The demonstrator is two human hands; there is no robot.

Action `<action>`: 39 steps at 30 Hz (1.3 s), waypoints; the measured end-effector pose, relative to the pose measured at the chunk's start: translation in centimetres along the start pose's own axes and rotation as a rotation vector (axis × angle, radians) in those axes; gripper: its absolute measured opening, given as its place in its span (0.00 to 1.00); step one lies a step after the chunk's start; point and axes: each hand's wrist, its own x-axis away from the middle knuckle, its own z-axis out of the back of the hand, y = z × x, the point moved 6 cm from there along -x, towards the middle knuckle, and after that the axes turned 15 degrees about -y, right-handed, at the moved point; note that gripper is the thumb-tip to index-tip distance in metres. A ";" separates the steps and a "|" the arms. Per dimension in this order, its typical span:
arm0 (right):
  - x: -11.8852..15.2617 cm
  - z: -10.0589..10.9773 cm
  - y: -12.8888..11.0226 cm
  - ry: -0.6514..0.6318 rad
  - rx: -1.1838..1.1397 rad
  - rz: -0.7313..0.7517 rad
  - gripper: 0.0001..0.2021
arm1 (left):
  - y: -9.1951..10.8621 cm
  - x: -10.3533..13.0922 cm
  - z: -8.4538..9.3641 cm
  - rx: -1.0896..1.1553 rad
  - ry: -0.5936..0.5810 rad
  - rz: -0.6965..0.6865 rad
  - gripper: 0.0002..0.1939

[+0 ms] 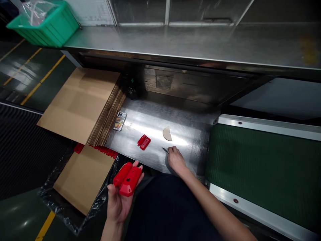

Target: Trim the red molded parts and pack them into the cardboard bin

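Observation:
On the upturned palm and fingers of my left hand (119, 204) rests a red plastic part (127, 179), gripped with the thumb at its near side. It has a rounded half and a flatter, angular half with a small dark hole. My right hand (176, 159) is closed around a small thin pointed blade tool (165, 150) low over the metal bench; most of the tool is hidden by the fingers. A second, similar red plastic piece (144, 142) lies on the bench between my hands. Beyond my right hand lies a beige half-round piece (167, 134).
A cardboard stack (80, 103) and a phone (120, 121) occupy the bench's left side, with a dark bottle (132, 90) behind. Below left, a black-lined box (97, 204) holds cardboard and red parts. A green conveyor belt (263, 170) runs right; a green bin (57, 26) sits upper left.

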 end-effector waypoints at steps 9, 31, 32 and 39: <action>-7.6 7.2 -1.6 0.097 -0.142 -0.242 0.30 | 0.5 -1.3 -1.3 0.103 -0.167 -0.032 0.39; 11.6 8.6 -12.2 -0.140 -0.745 0.620 0.13 | 1.7 -2.6 -1.0 0.337 0.083 -0.097 0.41; 11.9 8.6 -12.2 -0.145 -0.746 0.611 0.13 | 1.6 -2.7 -0.9 0.344 0.113 -0.106 0.41; 13.2 7.4 -13.9 -0.227 -0.726 0.685 0.11 | 1.3 -3.4 -0.7 0.268 0.186 -0.165 0.35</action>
